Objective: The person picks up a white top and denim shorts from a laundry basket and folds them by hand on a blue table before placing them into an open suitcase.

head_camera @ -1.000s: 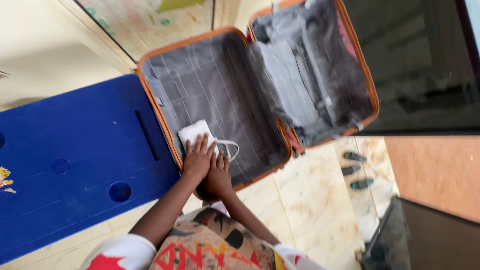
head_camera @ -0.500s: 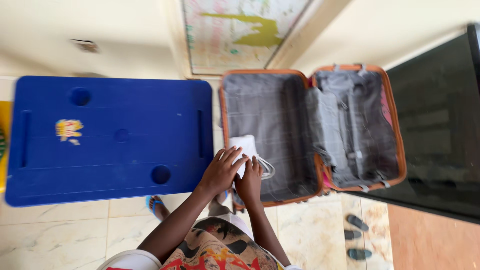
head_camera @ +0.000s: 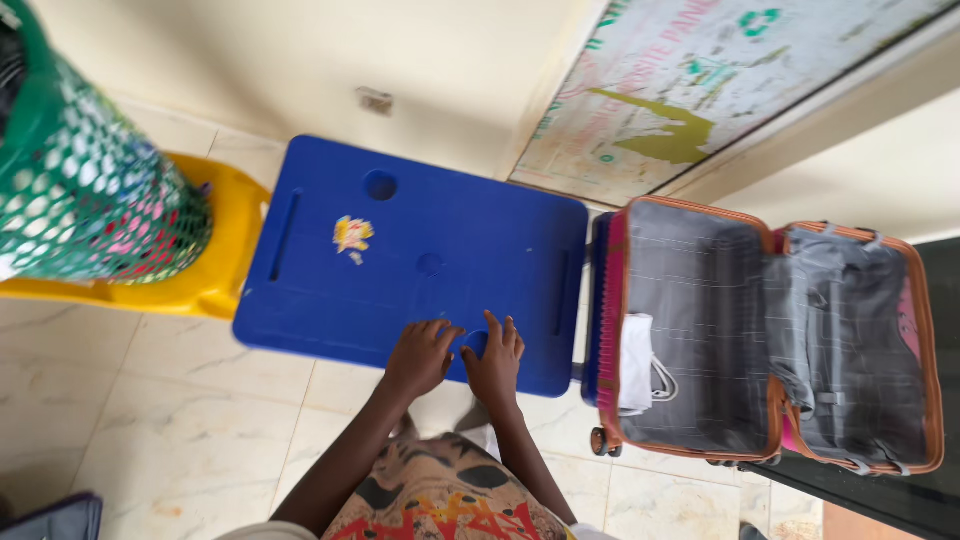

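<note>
Head view: hands (head_camera: 460,355) on blue table (head_camera: 400,260)

Soft, even daylight fills the scene, with only faint shadows under the blue table (head_camera: 420,250). Left of it, the green mesh basket (head_camera: 80,190) smears with motion blur.

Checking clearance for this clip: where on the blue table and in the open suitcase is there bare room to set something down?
Blue table: bare from its sticker to the far edge; left hand and right hand crowd the near edge. Suitcase: lining bare beyond the white folded item.
</note>
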